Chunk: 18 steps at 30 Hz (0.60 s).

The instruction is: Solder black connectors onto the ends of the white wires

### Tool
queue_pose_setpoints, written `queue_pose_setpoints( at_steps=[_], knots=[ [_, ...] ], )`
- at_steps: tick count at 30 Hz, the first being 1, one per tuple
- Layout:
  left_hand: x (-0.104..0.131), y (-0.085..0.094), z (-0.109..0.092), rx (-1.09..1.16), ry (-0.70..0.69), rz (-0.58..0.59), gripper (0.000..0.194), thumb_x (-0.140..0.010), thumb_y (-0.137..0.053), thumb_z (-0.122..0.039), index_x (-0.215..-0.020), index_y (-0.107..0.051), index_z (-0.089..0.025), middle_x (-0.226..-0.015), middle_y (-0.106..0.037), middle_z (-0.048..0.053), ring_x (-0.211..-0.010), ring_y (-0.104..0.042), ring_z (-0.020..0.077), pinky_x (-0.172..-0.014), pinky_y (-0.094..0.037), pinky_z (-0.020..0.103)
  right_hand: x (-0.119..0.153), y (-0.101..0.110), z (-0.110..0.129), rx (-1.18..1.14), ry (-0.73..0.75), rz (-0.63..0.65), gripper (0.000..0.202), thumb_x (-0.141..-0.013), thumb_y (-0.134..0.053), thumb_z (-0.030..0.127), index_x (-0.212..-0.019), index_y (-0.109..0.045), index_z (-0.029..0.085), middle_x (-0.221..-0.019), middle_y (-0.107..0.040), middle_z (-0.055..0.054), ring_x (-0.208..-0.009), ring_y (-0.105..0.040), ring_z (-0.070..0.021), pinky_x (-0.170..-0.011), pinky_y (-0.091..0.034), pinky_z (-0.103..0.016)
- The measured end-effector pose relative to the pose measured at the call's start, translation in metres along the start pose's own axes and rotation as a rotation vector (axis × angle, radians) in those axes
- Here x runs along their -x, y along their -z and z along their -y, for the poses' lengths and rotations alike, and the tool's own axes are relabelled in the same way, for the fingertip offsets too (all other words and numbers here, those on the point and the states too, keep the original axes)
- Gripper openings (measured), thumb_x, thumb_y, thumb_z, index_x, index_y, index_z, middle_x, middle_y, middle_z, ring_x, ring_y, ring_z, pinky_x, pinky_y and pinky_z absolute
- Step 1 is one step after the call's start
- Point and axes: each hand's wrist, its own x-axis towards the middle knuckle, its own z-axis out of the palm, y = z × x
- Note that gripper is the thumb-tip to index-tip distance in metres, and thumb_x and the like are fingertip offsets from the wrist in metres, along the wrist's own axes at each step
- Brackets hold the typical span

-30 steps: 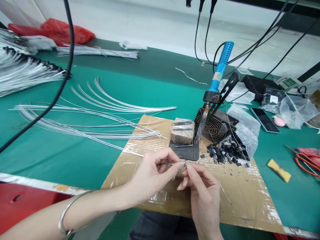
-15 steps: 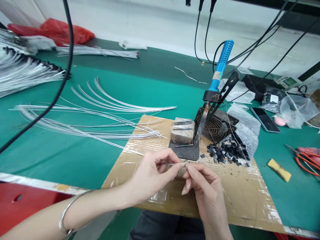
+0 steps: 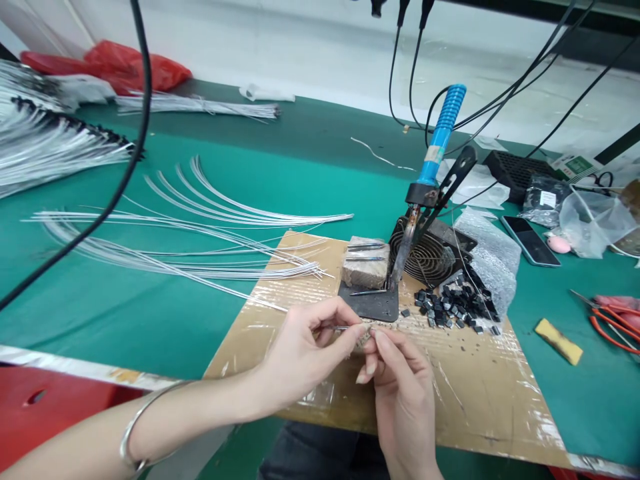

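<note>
My left hand (image 3: 307,357) is closed in a pinch over the cardboard sheet (image 3: 480,400). A thin white wire (image 3: 265,301) runs into it from the left, and a short thin length shows between its fingers. Close against its fingertips, my right hand (image 3: 404,383) pinches at the wire's end with thumb and forefinger; its other fingers are curled. The fingertips hide the exact end. Just beyond the hands stand a soldering iron (image 3: 440,143) with a blue handle, tip down in its stand, and a worn block (image 3: 365,270) with thin metal pieces on it.
Loose white wires (image 3: 225,269) lie to the left, with a large bundle (image 3: 60,147) farther back. Small black pieces (image 3: 455,307) are heaped right of the iron, near a round fan grille (image 3: 425,257). A phone (image 3: 530,240), yellow sponge (image 3: 559,341) and orange-handled tool (image 3: 613,327) lie right.
My right hand has shifted slightly left and turned a little, its lower fingers curling nearer my left fingertips. My left hand has stayed almost still.
</note>
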Motion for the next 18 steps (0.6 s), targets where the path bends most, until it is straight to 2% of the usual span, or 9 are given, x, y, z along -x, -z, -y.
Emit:
queue_pose_setpoints(
  at_steps=[7,12,16,18],
  knots=[
    [-0.003,-0.003,0.001,0.097,-0.041,0.001,0.019,-0.091,-0.067,-0.027,-0.075,-0.066,-0.016,-0.066,-0.071,0.001,-0.056,-0.061,0.0106,-0.053,-0.046,0.020,0.004,-0.007,-0.007,-0.067,-0.010,-0.029,0.022,-0.067,-0.097,0.037,-0.071,-0.084,0.020,-0.065,-0.075,0.000,-0.046,-0.061,-0.0049,-0.049,-0.057,-0.012],
    [-0.003,-0.001,-0.001,-0.053,-0.051,-0.041,0.024,-0.090,-0.067,-0.035,-0.076,-0.069,-0.016,-0.065,-0.067,0.002,-0.056,-0.053,0.0114,-0.050,-0.039,0.022,0.001,0.002,-0.002,-0.005,-0.014,-0.017,0.024,-0.070,-0.094,0.041,-0.080,-0.086,0.020,-0.071,-0.078,-0.002,-0.050,-0.066,-0.0076,-0.051,-0.060,-0.014],
    [-0.014,0.022,-0.011,-0.309,-0.140,-0.100,0.027,-0.092,-0.065,-0.037,-0.076,-0.072,-0.016,-0.061,-0.063,-0.001,-0.051,-0.043,0.0104,-0.048,-0.032,0.023,-0.005,0.028,0.022,0.105,0.149,-0.063,0.031,-0.078,-0.087,0.047,-0.088,-0.086,0.017,-0.078,-0.081,-0.008,-0.062,-0.073,-0.0132,-0.056,-0.064,-0.019],
    [-0.028,0.042,-0.011,-0.488,-0.253,-0.179,0.024,-0.092,-0.065,-0.034,-0.078,-0.073,-0.017,-0.062,-0.066,-0.001,-0.051,-0.044,0.0104,-0.051,-0.034,0.024,-0.009,0.043,0.036,0.158,0.264,-0.146,0.034,-0.073,-0.090,0.047,-0.086,-0.086,0.016,-0.078,-0.081,-0.009,-0.062,-0.074,-0.0150,-0.056,-0.065,-0.020]
  ],
)
